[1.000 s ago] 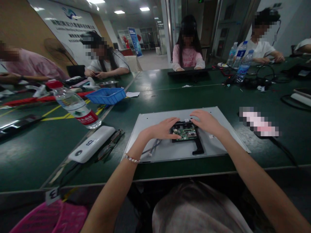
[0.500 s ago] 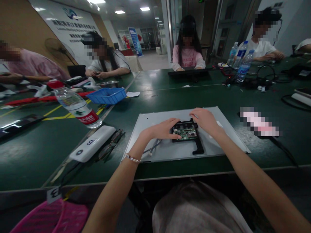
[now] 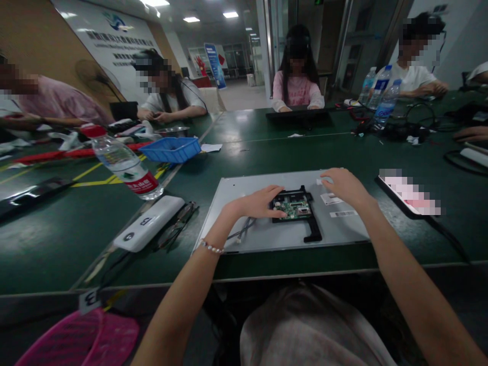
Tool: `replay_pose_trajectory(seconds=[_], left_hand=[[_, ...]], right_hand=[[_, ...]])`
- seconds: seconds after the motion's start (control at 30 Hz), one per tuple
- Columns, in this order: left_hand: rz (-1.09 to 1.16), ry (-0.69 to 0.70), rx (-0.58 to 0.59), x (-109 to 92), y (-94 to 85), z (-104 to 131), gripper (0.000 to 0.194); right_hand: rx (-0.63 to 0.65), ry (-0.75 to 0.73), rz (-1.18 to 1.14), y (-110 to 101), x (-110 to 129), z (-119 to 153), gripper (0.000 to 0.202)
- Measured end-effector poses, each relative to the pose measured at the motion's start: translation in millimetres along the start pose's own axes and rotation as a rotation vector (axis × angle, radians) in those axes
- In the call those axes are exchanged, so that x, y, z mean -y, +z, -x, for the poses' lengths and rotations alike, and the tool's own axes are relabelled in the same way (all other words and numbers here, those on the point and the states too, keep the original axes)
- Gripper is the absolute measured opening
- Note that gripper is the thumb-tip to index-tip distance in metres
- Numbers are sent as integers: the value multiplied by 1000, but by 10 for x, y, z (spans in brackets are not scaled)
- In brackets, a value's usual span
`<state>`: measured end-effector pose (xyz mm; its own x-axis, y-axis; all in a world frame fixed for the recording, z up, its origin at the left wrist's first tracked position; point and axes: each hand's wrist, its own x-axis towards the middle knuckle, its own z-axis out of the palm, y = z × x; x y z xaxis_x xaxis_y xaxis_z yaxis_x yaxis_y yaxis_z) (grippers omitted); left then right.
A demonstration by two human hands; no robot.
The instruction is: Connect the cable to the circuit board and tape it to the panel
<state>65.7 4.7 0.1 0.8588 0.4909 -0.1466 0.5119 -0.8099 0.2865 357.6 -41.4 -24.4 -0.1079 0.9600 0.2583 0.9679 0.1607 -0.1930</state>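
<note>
A large flat grey panel [image 3: 244,239] lies on the table in front of me. On it sits a black bracket [image 3: 313,229] around a green circuit board [image 3: 292,207]. My left hand [image 3: 257,202] grips the left edge of this bracket, fingers at the back and thumb at the front. My right hand [image 3: 345,185] is over the panel's right part, apart from the bracket, its fingers bent together. A small white piece [image 3: 319,181] shows at those fingertips; its kind is unclear. White labels [image 3: 331,199] are on the panel below the right hand. Grey cables [image 3: 242,231] lie beside my left wrist.
Left of the panel are a white power bank [image 3: 150,223], glasses [image 3: 177,226], a leaning water bottle [image 3: 125,165] and a blue tray [image 3: 171,150]. A phone [image 3: 409,195] lies on the right. Several people sit around the table. A pink basket [image 3: 80,338] is below its edge.
My right hand has moved right, from the bracket's upper right corner, uncovering that corner and the labels. My left hand stays on the bracket. The view has shifted slightly.
</note>
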Motion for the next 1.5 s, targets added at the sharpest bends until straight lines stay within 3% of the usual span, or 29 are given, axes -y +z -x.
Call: replay_pose_trajectory(seconds=[0.23,0.43,0.6,0.73,0.9,1.07,1.3,1.5], left_hand=[[-3,-19,23,17,17,-7,92],[33,-49,12,38,36,5,98],[45,-36,11,34,33,4,97],[31,-37,17,43,44,-5,97],[26,-30,8,61,64,-14,97],[27,-45,12,42,53,-8,97],[34,-41,14,26,41,-7,96],[34,-33,9,48,56,-13,97]], right_hand=[[66,-14,114,49,58,-35,26],[44,36,120,96,56,-94,24],[-85,-1,5,100,156,-105,25],[-175,-130,-81,136,374,-137,24],[-71,-261,-105,241,546,-181,22],[35,-241,-155,294,538,-181,22],[24,-196,-235,281,544,-180,28],[-6,-192,-287,353,519,-204,19]])
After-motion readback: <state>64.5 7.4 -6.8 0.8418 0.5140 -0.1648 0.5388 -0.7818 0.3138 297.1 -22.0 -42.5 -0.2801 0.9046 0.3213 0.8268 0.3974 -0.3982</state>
